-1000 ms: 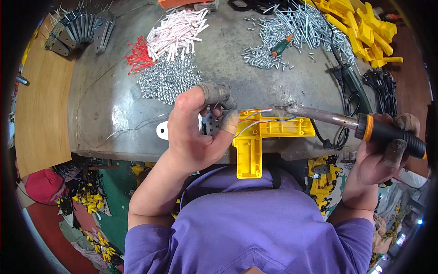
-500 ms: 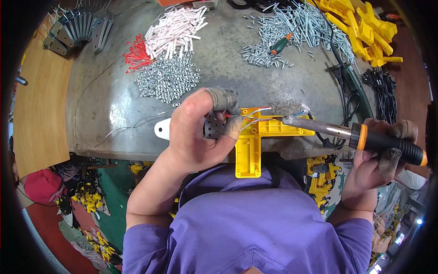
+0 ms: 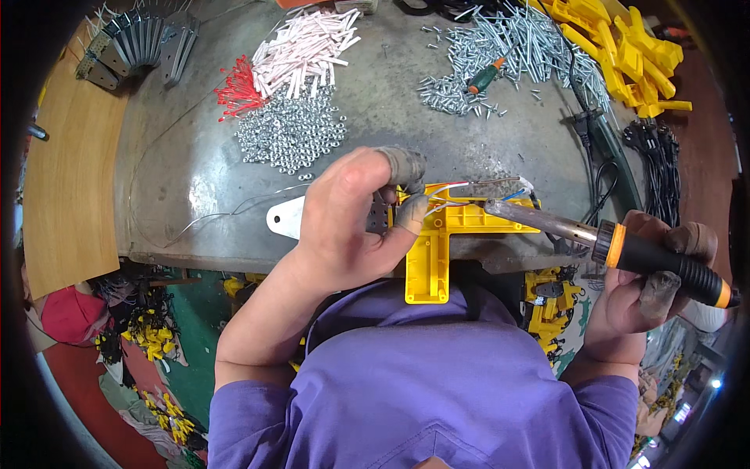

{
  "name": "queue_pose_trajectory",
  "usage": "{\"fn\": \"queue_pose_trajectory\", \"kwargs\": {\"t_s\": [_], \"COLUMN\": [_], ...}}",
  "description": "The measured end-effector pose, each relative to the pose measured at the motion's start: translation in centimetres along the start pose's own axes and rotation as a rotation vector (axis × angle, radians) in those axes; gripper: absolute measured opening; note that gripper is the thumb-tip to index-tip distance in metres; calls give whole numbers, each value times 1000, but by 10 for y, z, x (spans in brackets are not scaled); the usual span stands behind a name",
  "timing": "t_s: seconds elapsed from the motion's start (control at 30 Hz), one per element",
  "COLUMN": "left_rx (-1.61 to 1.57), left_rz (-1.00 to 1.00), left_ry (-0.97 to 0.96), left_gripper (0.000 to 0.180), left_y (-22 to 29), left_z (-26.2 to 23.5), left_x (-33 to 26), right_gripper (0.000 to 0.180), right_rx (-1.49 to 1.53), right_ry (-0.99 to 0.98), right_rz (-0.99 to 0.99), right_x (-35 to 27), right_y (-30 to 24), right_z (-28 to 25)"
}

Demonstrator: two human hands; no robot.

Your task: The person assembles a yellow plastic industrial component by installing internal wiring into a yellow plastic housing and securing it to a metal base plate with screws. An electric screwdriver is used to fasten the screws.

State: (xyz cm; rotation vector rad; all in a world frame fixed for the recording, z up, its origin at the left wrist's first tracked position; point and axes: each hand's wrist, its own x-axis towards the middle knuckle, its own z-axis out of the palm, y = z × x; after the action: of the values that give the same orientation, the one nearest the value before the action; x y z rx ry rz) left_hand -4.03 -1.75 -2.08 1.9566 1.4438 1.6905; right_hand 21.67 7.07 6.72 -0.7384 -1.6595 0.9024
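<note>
As I look down from the head camera, the scene sorts itself like this:

Left hand: my left hand is curled shut over a small dark part and the top of the yellow T-shaped plastic piece, with taped fingertips pinching at the joint.

Yellow piece: it sits at the near edge of the grey metal worktable, its stem hanging toward 6 o'clock over my purple shirt, its crossbar running toward 3 o'clock.

Wires: thin red, white and blue wires fan out from under the fingertips toward 3 o'clock, lying just above the crossbar.

Right hand: my right hand is wrapped tight around the black and orange handle of a soldering iron.

Iron tip: the metal barrel points toward 9 o'clock, its end just beside the crossbar near the wires; I cannot tell whether it touches.

White tab: a flat white plate with 1 hole pokes out at 9 o'clock from my left hand.

12 o'clock of the left hand: a heap of small silver nuts, with red-tipped pieces and white tubes beyond it.

1 o'clock: a spread of silver screws with a green-handled screwdriver lying in it.

2 o'clock: a stack of yellow plastic pieces, well apart from my hands.

10 o'clock: grey metal brackets at the far corner.
</note>
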Motion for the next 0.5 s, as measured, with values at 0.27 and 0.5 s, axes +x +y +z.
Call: {"fn": "queue_pose_trajectory", "kwargs": {"t_s": [0.27,0.5], "left_rx": [54,530], "left_rz": [10,-97], "left_ry": [3,60], "left_gripper": [46,26], "left_y": [2,-13], "left_z": [-11,-54], "left_x": [6,33], "right_gripper": [52,27], "right_rx": [11,107], "right_ry": [-28,-55], "right_rz": [17,-159], "right_x": [-2,-2], "right_y": [-4,3], "right_z": [-3,-9]}}
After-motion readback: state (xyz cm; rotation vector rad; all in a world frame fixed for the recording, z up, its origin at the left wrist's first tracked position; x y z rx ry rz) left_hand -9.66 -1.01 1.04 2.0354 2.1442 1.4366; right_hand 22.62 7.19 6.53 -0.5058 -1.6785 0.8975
